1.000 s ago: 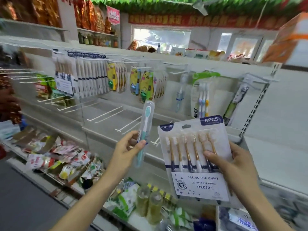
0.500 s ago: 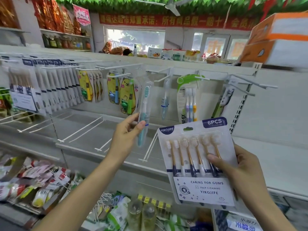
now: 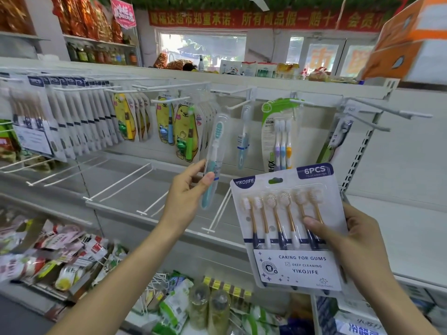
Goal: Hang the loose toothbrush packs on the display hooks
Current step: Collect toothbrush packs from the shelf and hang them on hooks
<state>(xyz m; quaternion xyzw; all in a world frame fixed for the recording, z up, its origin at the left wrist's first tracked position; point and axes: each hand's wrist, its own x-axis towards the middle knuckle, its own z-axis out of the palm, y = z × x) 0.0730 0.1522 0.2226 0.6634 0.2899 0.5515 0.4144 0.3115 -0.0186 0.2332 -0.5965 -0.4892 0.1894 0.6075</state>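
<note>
My left hand (image 3: pixel 187 187) pinches the lower part of a clear pack with a single teal toothbrush (image 3: pixel 214 153), held upright, its top just below a white hook (image 3: pixel 238 105) on the upper rail. My right hand (image 3: pixel 348 243) grips the right edge of a flat six-brush pack (image 3: pixel 285 223) labelled YIKOJIFE, tilted towards me in front of the shelf. Another single blue toothbrush pack (image 3: pixel 243 141) hangs on that hook. Matching six-brush packs (image 3: pixel 72 117) hang in a row at the upper left.
Yellow children's brush packs (image 3: pixel 179 131) and a green three-brush pack (image 3: pixel 280 136) hang on the rail. Bare hooks (image 3: pixel 387 114) jut out at the right, and a lower row of bare hooks (image 3: pixel 121 182) points towards me. Packaged goods (image 3: pixel 48 257) fill the lower shelf.
My left hand has raised the single teal toothbrush pack up and closer to the upper rail of hooks. The six-brush pack stays held in my right hand, and my view has shifted right.
</note>
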